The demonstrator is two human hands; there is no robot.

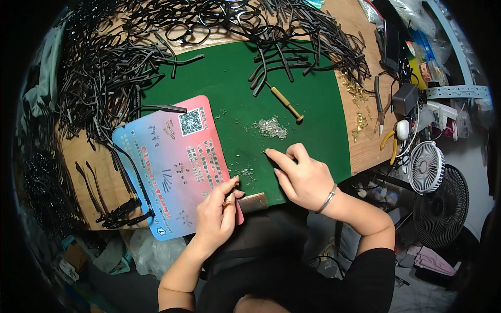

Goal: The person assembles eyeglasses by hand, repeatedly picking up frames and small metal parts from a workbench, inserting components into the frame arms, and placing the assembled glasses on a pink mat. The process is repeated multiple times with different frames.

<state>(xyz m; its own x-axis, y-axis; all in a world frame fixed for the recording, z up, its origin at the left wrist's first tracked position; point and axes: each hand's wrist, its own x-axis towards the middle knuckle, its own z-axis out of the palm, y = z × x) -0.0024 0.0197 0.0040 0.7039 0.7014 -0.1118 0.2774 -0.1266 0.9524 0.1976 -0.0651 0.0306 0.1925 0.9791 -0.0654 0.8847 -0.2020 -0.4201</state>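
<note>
My left hand (215,215) is closed at the right edge of a pink-and-blue printed mat (180,151), its thumb and fingers pinching a small gold-coloured metal piece (237,181). Over the green mat (318,125), my right hand (308,177) reaches with its index finger stretched out and the thumb apart from it. That fingertip touches the mat beside a tiny dark speck. Just beyond lies a heap of tiny shiny silver pieces (271,128). A few thin silver bits (245,172) are scattered near my left fingertips. A brass-coloured screwdriver (287,103) rests past the heap.
Black eyeglass frames (209,21) and loose temple arms (112,78) crowd the back and left. Gold-coloured parts (360,122), pliers (379,101) and a white fan (426,167) stand right. A small metal-edged block (255,202) sits at the mat's front edge.
</note>
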